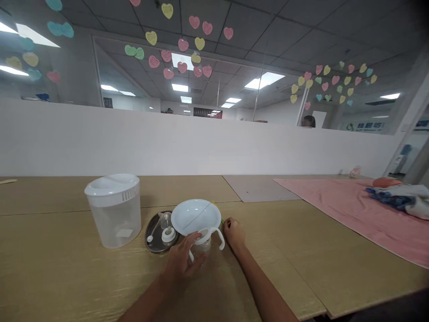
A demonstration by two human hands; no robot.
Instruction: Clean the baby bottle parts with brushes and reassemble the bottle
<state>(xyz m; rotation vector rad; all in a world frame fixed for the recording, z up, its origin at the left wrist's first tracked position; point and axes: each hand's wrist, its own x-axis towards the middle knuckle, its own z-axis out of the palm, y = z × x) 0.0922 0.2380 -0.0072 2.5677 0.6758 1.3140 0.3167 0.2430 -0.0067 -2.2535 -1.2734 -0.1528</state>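
My left hand [187, 259] is wrapped round a clear baby bottle [203, 247] with a white two-handled ring [208, 233] at its top. Just behind it sits a white bowl [192, 214], a thin line crossing its inside. At the bowl's right side my right hand [233, 231] rests closed near the tabletop. A bit of something green and yellow [222, 221] shows by its fingertips; the rest is hidden. Left of the bowl, a round metal tray [153, 245] carries a white ring cap [168, 235], a small clear cup [165, 220] and a thin tube with a white end [150, 238].
A tall translucent bin with a white lid [115, 214] stands at the left. On the right lies a pink cloth [335, 210] with a bundle of clothes [402, 197]. A grey mat [258, 188] lies towards the back, before a low white wall [201, 147].
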